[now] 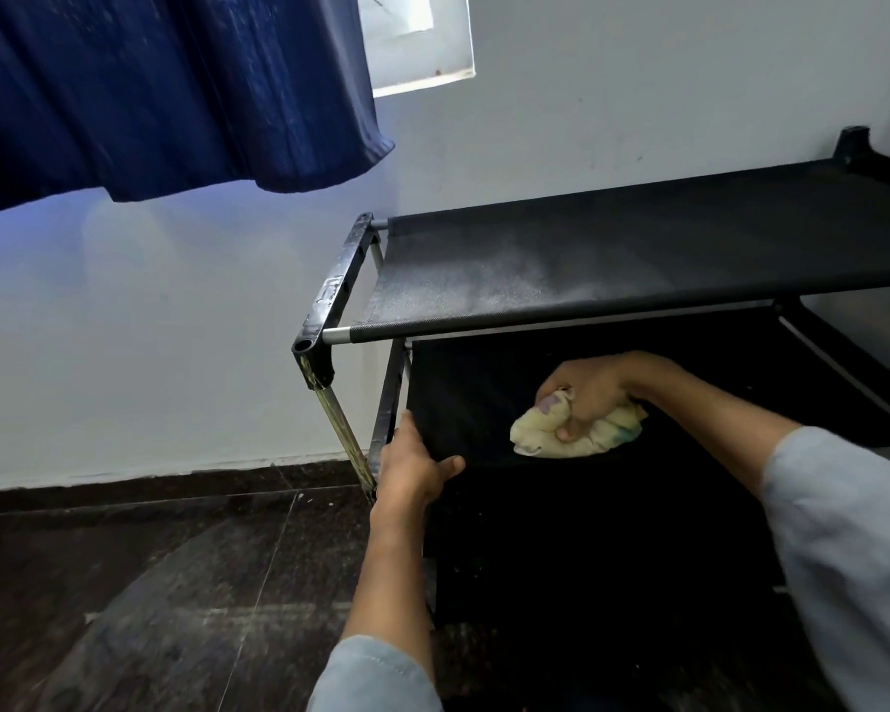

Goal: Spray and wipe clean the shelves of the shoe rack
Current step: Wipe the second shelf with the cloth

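Right hand (pixel 594 398): clenched around a bunched cloth (pixel 576 434), pressed on the second shelf (pixel 463 403) of the shoe rack (pixel 330 310). Left hand (pixel 414 467): fingers curled over that shelf's front left corner, steadying it. Shelf's long axis runs left to right, beneath the top shelf (pixel 638 259); unwiped fabric likely lies leftward of the cloth, toward the left hand.

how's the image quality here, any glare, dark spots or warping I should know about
Head view: the window is blown out; the second shelf and everything below sit in deep shadow; the top shelf shows a pale sheen; wide-angle warping bends the rack's lines; the cloth is slightly soft.
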`<state>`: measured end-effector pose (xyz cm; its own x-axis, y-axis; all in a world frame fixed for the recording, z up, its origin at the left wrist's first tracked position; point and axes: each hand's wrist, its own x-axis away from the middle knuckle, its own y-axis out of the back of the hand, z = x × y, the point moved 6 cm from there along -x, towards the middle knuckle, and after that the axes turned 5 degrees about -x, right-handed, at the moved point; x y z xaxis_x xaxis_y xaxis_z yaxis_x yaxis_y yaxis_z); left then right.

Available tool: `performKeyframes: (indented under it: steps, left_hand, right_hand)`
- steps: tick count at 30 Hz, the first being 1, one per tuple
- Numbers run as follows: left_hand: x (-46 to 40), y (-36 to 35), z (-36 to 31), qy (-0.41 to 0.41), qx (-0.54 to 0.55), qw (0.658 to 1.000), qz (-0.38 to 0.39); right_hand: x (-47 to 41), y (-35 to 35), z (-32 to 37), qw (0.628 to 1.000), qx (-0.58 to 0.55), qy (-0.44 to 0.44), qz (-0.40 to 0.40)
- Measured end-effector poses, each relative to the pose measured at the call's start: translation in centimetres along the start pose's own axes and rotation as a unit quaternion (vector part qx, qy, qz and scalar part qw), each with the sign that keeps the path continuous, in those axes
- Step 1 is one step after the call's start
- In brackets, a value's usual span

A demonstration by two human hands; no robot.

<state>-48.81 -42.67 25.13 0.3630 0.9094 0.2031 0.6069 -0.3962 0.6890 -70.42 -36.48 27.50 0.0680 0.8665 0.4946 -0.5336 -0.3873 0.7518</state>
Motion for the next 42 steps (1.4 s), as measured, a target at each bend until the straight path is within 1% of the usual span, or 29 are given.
performKeyframes:
  steps: [3, 5, 8, 10, 12, 14, 15, 16, 18, 20, 23, 25, 26, 27, 29, 30, 31, 32, 33, 34, 35, 36, 37, 40, 42]
  left_hand:
    - [-0.1, 0.0, 0.1, 0.017, 0.032, 0.999, 0.009]
    - [-0.2, 0.0, 0.1, 0.022, 0.036, 0.999, 0.012]
    - [-0.2, 0.3, -0.1, 0.026, 0.011, 1.0, 0.011]
    - [-0.3, 0.4, -0.1, 0.026, 0.004, 1.0, 0.008]
    - [-0.3, 0.4, 0.0, 0.032, 0.017, 0.999, 0.007]
    - [-0.3, 0.5, 0.1, 0.038, 0.029, 0.999, 0.005]
    - [-0.4, 0.5, 0.1, 0.04, 0.03, 0.999, 0.002]
    - [-0.4, 0.5, 0.1, 0.041, 0.028, 0.999, -0.002]
    - [-0.6, 0.3, 0.1, 0.044, 0.026, 0.999, -0.012]
    - [-0.7, 0.3, -0.1, 0.044, 0.017, 0.999, -0.023]
    - [-0.4, 0.2, -0.2, 0.051, -0.003, 0.998, -0.028]
    - [-0.2, 0.2, -0.4, 0.055, -0.019, 0.998, -0.02]
    - [-0.1, 0.2, -0.6, 0.059, -0.034, 0.998, -0.01]
    - [-0.1, 0.1, -0.8, 0.063, -0.062, 0.996, 0.001]
    - [0.2, -0.1, -1.6, 0.062, -0.156, 0.986, 0.015]
    - [0.4, -0.2, -2.1, 0.052, -0.203, 0.978, 0.014]
    - [0.6, -0.3, -2.7, 0.034, -0.239, 0.97, 0.009]
    - [0.7, -0.6, -3.3, 0.011, -0.261, 0.965, 0.006]
    - [0.8, -0.9, -3.9, -0.014, -0.272, 0.962, 0.007]
    - [0.8, -1.2, -4.4, -0.036, -0.276, 0.961, 0.011]
    - [0.9, -1.5, -4.8, -0.055, -0.275, 0.96, 0.019]
    - [0.9, -1.7, -5.1, -0.069, -0.271, 0.96, 0.027]
    - [0.9, -2.0, -5.3, -0.079, -0.268, 0.96, 0.035]
    - [0.7, -2.7, -5.9, -0.097, -0.263, 0.959, 0.045]
    - [0.6, -3.5, -6.1, -0.112, -0.271, 0.954, 0.054]
  right_hand:
    - [-1.1, -0.1, 0.0, 0.997, -0.029, 0.0, -0.074]
    - [-2.0, 0.1, 0.6, 0.988, -0.013, -0.006, -0.155]
    - [-3.7, 0.9, 2.8, 0.963, 0.0, -0.024, -0.267]
    - [-5.2, 1.5, 4.9, 0.948, 0.0, -0.042, -0.314]
    - [-6.4, 1.8, 6.8, 0.938, 0.019, -0.059, -0.341]
    - [-7.0, 1.7, 8.2, 0.938, 0.062, -0.043, -0.339]
    - [-6.8, 1.5, 8.5, 0.944, 0.079, -0.018, -0.32]
    - [-6.3, 1.1, 8.7, 0.953, 0.089, 0.016, -0.289]
    - [-4.5, -0.2, 8.4, 0.973, 0.103, 0.069, -0.197]
    - [-2.3, -1.2, 7.3, 0.98, 0.125, 0.083, -0.132]
    - [0.3, -0.8, 3.9, 0.991, 0.11, 0.058, -0.052]
    - [1.9, 0.2, 0.7, 0.997, 0.082, 0.011, 0.004]
    - [2.6, 0.6, -0.9, 0.999, 0.042, -0.017, 0.025]
    - [3.1, 1.1, -2.3, 0.998, -0.023, -0.041, 0.031]
    - [3.7, 1.7, -4.5, 0.983, -0.163, -0.084, 0.001]
    - [3.7, 2.0, -5.3, 0.976, -0.193, -0.098, -0.037]
    - [3.6, 2.6, -5.9, 0.973, -0.184, -0.101, -0.098]
    - [3.6, 3.2, -6.3, 0.968, -0.158, -0.087, -0.177]
    - [3.7, 3.9, -6.2, 0.955, -0.127, -0.053, -0.262]
    - [4.1, 4.3, -5.8, 0.939, -0.099, -0.014, -0.33]
    - [4.5, 4.4, -5.3, 0.929, -0.072, 0.007, -0.364]
    - [4.6, 4.2, -4.9, 0.928, -0.044, 0.005, -0.369]
    - [4.4, 3.8, -4.7, 0.934, -0.027, -0.019, -0.355]
    - [3.2, 1.8, -4.6, 0.952, -0.003, -0.12, -0.281]
    - [2.3, 0.1, -4.4, 0.948, 0.062, -0.15, -0.275]
